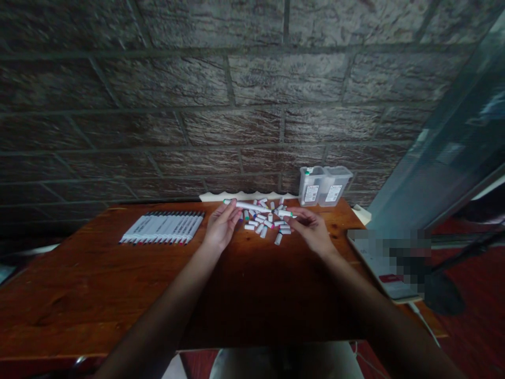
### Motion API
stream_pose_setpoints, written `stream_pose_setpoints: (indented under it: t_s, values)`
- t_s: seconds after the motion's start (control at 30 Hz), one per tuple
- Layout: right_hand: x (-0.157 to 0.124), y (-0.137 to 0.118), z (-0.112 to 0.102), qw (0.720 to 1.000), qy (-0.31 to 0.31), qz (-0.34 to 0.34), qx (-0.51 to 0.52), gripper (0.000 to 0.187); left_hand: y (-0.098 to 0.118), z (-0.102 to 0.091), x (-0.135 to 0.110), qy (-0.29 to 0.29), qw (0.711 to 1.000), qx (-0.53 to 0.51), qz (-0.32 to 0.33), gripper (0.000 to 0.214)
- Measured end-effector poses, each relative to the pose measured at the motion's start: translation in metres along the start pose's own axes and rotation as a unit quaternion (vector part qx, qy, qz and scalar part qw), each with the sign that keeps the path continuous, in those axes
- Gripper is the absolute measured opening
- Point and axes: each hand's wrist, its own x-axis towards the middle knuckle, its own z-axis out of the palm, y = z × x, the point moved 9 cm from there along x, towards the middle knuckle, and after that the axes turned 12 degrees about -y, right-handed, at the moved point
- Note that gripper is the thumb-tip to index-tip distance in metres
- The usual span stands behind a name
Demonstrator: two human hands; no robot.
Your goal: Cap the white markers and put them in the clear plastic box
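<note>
My left hand (221,223) is closed around a white marker (251,206) with a green end, held level above the table. The marker's uncapped tip points right. Opposite it, my right hand (313,229) pinches a white marker cap (284,213) with a green band, its fingers partly hidden. The cap is close to the marker's tip; whether they touch I cannot tell. Below and between my hands lies a loose heap of white marker caps (269,223) with coloured ends. To the left, several white markers (161,226) lie side by side in a neat row.
Two clear plastic cases (325,195) stand at the back of the wooden table (244,284), against the brick wall (236,121). A laptop (379,258), partly blurred out, sits at the right edge with a cable. A white wavy-edged strip (221,197) lies along the wall.
</note>
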Motion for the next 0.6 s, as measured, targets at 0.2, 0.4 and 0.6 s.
stream_pose_setpoints:
  t_s: [0.2, 0.4, 0.6]
  values:
    - [0.000, 0.010, 0.006, 1.000, -0.016, 0.023, 0.000, 0.033, 0.000, 0.011, -0.002, -0.052, 0.997, 0.044, 0.022, 0.018]
    - [0.000, 0.010, -0.001, 0.999, -0.024, 0.028, 0.000, 0.031, 0.001, 0.024, -0.004, -0.146, 0.967, 0.208, 0.010, 0.032]
    - [0.001, 0.002, -0.008, 0.999, -0.034, 0.018, -0.022, 0.027, -0.005, 0.041, -0.012, -0.265, 0.823, 0.501, 0.048, 0.029]
